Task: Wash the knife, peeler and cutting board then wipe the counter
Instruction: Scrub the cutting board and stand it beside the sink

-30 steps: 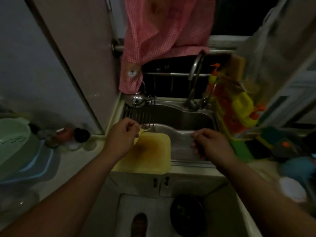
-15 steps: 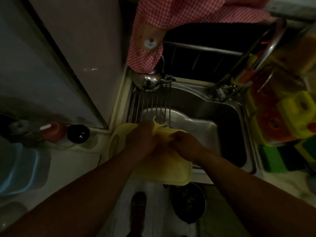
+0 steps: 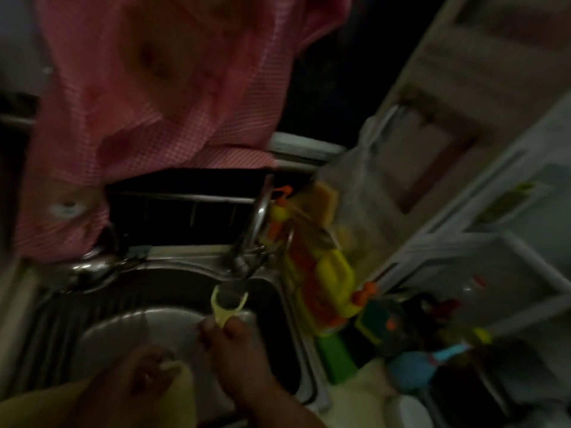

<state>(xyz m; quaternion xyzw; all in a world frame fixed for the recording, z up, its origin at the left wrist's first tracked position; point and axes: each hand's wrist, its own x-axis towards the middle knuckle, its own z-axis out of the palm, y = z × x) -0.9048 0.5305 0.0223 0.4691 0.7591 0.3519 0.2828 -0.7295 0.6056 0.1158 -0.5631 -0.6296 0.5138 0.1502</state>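
Note:
The frame is dark and blurred. My right hand (image 3: pixel 234 350) holds a yellow Y-shaped peeler (image 3: pixel 227 307) by its handle, head up, over the steel sink (image 3: pixel 173 291) and just below the tap (image 3: pixel 256 223). My left hand (image 3: pixel 139 381) grips the far edge of the yellow cutting board (image 3: pixel 40 406), which lies over the sink's near left rim at the bottom of the view. No knife can be made out.
A pink checked cloth (image 3: pixel 148 112) hangs above the sink's left side. Orange and yellow bottles (image 3: pixel 321 273) crowd the right rim, with a green item (image 3: pixel 336 356) and a blue utensil (image 3: pixel 423 369) beyond. White shelving (image 3: pixel 494 149) rises at the right.
The peeler has passed from my left hand to my right and been lifted toward the tap. My left hand now holds the board's edge. The view has swung right.

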